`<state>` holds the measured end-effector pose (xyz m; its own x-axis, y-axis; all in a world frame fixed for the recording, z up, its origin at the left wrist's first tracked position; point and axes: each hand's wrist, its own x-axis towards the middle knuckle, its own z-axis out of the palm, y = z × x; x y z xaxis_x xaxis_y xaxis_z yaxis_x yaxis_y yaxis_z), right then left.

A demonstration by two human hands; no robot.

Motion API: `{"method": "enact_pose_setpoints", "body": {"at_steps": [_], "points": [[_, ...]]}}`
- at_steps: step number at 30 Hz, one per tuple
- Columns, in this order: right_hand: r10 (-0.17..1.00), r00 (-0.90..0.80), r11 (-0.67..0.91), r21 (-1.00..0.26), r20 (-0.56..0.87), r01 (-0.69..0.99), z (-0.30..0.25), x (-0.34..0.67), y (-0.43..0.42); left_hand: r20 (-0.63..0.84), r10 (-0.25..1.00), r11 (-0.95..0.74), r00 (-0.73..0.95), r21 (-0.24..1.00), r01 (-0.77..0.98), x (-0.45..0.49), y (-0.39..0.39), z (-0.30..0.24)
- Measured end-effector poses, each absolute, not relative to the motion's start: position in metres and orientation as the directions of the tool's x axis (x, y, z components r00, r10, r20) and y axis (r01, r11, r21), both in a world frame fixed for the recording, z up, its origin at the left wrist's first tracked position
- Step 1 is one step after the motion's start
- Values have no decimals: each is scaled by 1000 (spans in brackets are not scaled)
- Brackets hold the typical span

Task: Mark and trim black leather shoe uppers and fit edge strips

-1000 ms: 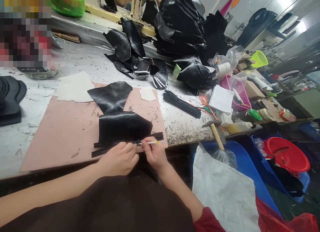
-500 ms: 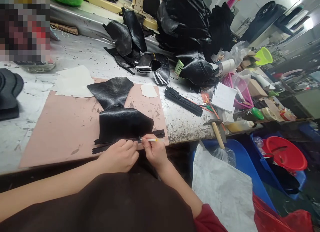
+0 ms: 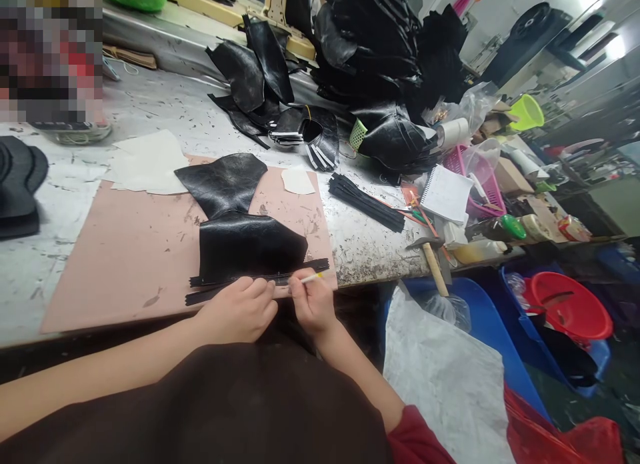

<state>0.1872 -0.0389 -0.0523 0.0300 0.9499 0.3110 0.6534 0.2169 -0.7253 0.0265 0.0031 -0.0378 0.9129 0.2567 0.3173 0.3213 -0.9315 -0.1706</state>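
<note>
A black leather piece (image 3: 250, 249) lies on the pink board (image 3: 125, 251) in front of me, its lower edge along a zipper (image 3: 320, 264) with teeth showing. Part of a second black strip (image 3: 200, 297) shows below it, running under my left hand. My left hand (image 3: 245, 307) is closed at the board's front edge, thumb and fingertips pinching the zipper tape; the exact grip is partly hidden. Pinched in my right hand (image 3: 313, 304) is a thin white pen (image 3: 313, 277) with a yellow band, held beside the zipper. Another leather piece (image 3: 225, 181) lies just above.
White paper patterns (image 3: 150, 164) lie at the board's back left. A bundle of black zippers (image 3: 367, 203), a notebook (image 3: 447, 194) and a hammer (image 3: 435, 267) are to the right. Black leather pieces (image 3: 370, 44) are piled behind. Blue bins (image 3: 480, 304) stand below the table's right edge.
My right hand has shifted slightly right along the zipper, and the pen has tilted, its yellow end higher. My left hand stays nearly in place.
</note>
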Motion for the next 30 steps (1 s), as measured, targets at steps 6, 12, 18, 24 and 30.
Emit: {"method": "enact_pose_setpoints", "body": {"at_steps": [6, 12, 18, 24, 30], "points": [[842, 495, -290, -596, 213, 749, -50, 248, -33, 253, 256, -953, 933, -97, 288, 27, 6, -35], [860, 344, -266, -244, 376, 932, -46, 276, -28, 140, 339, -941, 930, 41, 336, 25, 3, -28], [629, -147, 623, -381, 764, 683, -48, 182, -38, -83, 562, -769, 823, 314, 556, 17, 2, -22], [767, -187, 518, -421, 614, 745, -59, 145, -37, -142, 646, -571, 750, 562, 598, -5, -2, -10], [764, -314, 529, -271, 563, 804, -57, 146, -40, -26, 821, -367, 571, 742, 561, -39, 5, 0]]}}
